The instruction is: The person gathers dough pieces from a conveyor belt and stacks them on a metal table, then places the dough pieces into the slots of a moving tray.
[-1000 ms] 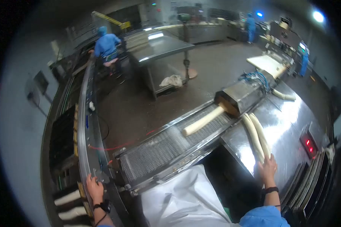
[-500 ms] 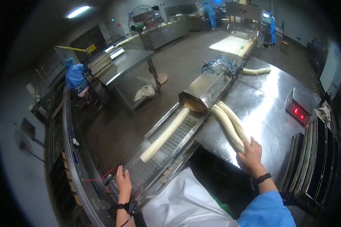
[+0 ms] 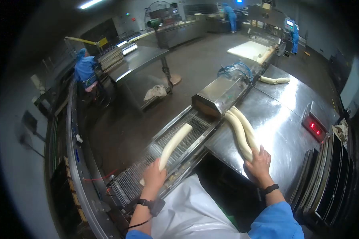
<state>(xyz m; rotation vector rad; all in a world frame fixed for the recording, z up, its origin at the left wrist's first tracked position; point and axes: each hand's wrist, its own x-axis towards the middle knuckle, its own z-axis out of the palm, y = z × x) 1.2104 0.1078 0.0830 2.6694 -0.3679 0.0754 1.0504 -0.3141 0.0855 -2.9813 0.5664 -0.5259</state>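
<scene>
My left hand (image 3: 154, 176) is closed around the near part of a long pale dough roll (image 3: 175, 142), which bends slightly over the mesh conveyor belt (image 3: 135, 178). A short end of that roll pokes out below my fingers. At the right, my right hand (image 3: 260, 166) wraps over the near ends of two more dough rolls, one on the left (image 3: 238, 133) and one on the right (image 3: 246, 125). These two lie side by side on the steel table (image 3: 283, 113). My palm hides their tips.
A metal housing (image 3: 217, 95) covers the belt's far part. Another dough roll (image 3: 275, 80) lies farther up the table. A scale with red digits (image 3: 315, 121) and upright stacked trays (image 3: 315, 179) stand at the right. A person in blue (image 3: 85, 69) is at a far-left table (image 3: 143, 61); others work at the back.
My left hand has moved from beside the belt onto the roll and closed on it. That roll has come nearer, out from the housing, and now bends. My right hand stays on the two rolls.
</scene>
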